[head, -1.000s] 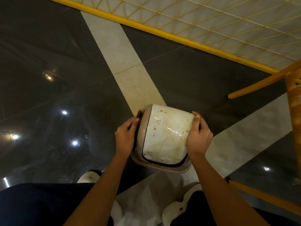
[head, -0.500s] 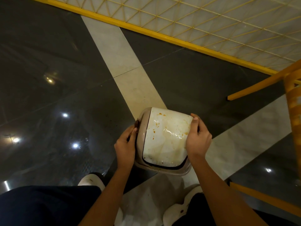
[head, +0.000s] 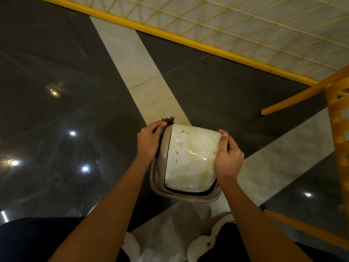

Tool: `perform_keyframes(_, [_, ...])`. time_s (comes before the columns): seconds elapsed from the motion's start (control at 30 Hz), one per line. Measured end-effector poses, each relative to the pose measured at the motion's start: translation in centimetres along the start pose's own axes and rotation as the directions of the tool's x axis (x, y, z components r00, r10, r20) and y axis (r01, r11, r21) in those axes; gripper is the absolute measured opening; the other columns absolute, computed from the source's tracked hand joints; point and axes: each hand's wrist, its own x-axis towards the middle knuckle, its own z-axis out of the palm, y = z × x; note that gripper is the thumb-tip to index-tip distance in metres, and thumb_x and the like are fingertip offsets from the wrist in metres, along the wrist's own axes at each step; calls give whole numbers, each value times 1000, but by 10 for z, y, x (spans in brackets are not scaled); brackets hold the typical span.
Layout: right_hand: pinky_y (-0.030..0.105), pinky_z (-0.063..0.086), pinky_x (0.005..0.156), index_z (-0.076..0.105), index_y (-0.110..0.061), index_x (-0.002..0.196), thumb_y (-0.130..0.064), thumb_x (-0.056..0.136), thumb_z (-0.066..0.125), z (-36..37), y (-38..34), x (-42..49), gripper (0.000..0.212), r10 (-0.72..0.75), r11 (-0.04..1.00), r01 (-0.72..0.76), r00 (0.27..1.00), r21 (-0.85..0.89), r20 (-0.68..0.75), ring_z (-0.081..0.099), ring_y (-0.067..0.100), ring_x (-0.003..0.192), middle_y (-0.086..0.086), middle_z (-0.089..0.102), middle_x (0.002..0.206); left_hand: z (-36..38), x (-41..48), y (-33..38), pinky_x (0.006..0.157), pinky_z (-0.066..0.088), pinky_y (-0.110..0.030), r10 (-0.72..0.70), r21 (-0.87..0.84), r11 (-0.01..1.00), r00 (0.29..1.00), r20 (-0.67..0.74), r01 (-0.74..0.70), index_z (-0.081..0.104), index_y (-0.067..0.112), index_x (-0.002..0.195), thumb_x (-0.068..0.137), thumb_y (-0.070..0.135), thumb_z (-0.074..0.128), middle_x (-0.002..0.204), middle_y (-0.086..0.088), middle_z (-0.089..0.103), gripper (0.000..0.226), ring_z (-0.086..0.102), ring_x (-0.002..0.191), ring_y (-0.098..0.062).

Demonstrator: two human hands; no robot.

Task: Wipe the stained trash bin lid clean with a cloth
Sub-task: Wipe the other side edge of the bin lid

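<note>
The trash bin lid (head: pixel 188 167) is white with a taupe rim, streaked with orange and brown stains, and is held in the air above the floor. My right hand (head: pixel 227 157) grips its right edge, fingers curled over the rim. At the lid's far left corner my left hand (head: pixel 151 138) pinches a small dark brown scrap (head: pixel 169 120), which may be a cloth or debris. No other cloth is in view.
Below lies a glossy dark tiled floor (head: pixel 66 91) with pale stone strips crossing it. A yellow-framed lattice panel (head: pixel 236 21) runs along the far side. A yellow-orange chair (head: pixel 338 129) stands at the right. My knees and white shoes (head: pixel 211 241) sit at the bottom edge.
My left hand has slid from the lid's left side up to its far left corner, and the dark scrap now sticks out beyond the fingertips. The right hand keeps its grip.
</note>
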Motion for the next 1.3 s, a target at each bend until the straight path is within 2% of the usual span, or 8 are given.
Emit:
perform_keyframes(0.1, [39, 52, 85, 65, -29, 112, -34, 98, 39, 1, 1, -3, 30, -17, 1000, 17, 1000, -7, -13, 61, 16, 94, -1, 68, 104, -2, -14, -4, 73, 39, 4, 13, -81, 997, 998, -64, -18, 64, 15, 115, 91, 22, 56, 103, 9, 64, 27, 55, 87, 9])
perform_keyframes(0.2, [37, 52, 83, 65, -30, 111, -34, 98, 39, 0, 0, -5, 29, -15, 1000, 15, 1000, -5, -6, 61, 17, 92, -1, 68, 102, -6, -18, -7, 74, 39, 2, 13, -60, 998, 998, -66, -17, 64, 15, 116, 91, 22, 56, 104, 8, 65, 27, 55, 88, 8])
perform_keyframes(0.37, [28, 46, 83, 64, -27, 114, -32, 98, 39, -1, -3, -5, 30, 2, 1000, -2, 1000, -6, 6, 54, 8, 92, -3, 66, 107, -8, 6, 3, 84, 39, -14, -60, 59, 997, 995, 77, 56, 65, 15, 114, 91, 25, 55, 111, -2, 67, 27, 54, 99, -5])
perform_keyframes(0.6, [34, 49, 88, 64, -29, 113, -33, 98, 40, 0, -1, -6, 30, -19, 1000, 19, 1000, -10, -1, 59, 15, 100, -2, 67, 109, -13, -19, -9, 93, 46, -26, -117, -163, 980, 993, -3, 115, 67, 20, 111, 88, 27, 59, 103, 7, 68, 25, 60, 102, -7])
perform_keyframes(0.73, [33, 48, 87, 64, -29, 114, -34, 98, 39, 0, -1, -6, 31, -8, 1000, 8, 1000, -16, 4, 59, 17, 99, -1, 67, 108, -9, 0, 4, 91, 43, -22, -141, -55, 988, 989, 43, 143, 67, 17, 111, 89, 26, 58, 106, 3, 67, 25, 58, 102, -9])
perform_keyframes(0.93, [37, 50, 88, 64, -29, 114, -35, 98, 38, 0, -1, -6, 31, -18, 1000, 18, 1000, -13, -5, 59, 16, 99, -2, 67, 109, -19, -28, -1, 89, 47, -26, -111, -220, 969, 994, 19, 113, 67, 27, 107, 87, 28, 61, 99, 10, 68, 21, 62, 99, -8])
perform_keyframes(1.13, [37, 49, 90, 64, -29, 115, -36, 98, 38, 0, -2, -6, 32, -1, 1000, 1, 1000, -19, 4, 58, 17, 102, -2, 66, 111, -10, -4, 13, 90, 44, -22, -172, -144, 974, 985, 24, 174, 68, 17, 108, 88, 25, 61, 98, 8, 67, 23, 60, 100, -8])
perform_keyframes(1.3, [33, 48, 84, 64, -29, 113, -41, 94, 35, 0, -1, -7, 36, -28, 999, 28, 1000, -15, -11, 60, 17, 98, -1, 67, 107, -17, -30, 7, 85, 45, -16, -76, -211, 975, 997, 2, 75, 66, 34, 101, 87, 25, 61, 91, 22, 65, 18, 60, 94, 3])
